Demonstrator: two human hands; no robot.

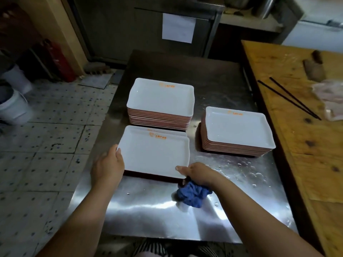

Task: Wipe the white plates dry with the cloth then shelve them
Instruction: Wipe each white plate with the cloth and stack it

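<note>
At the centre of the frame, on the steel worktop [148, 216], I hold a white plate [154, 154] by its two near edges. My left hand [108, 166] grips the left rim, thumb on top. My right hand [197, 173] pinches the lower right corner and also bunches the blue cloth [192, 195] beneath it. Two plate stacks sit beyond: the taller stack [161, 101] above, the lower stack [238, 130] to the right.
</note>
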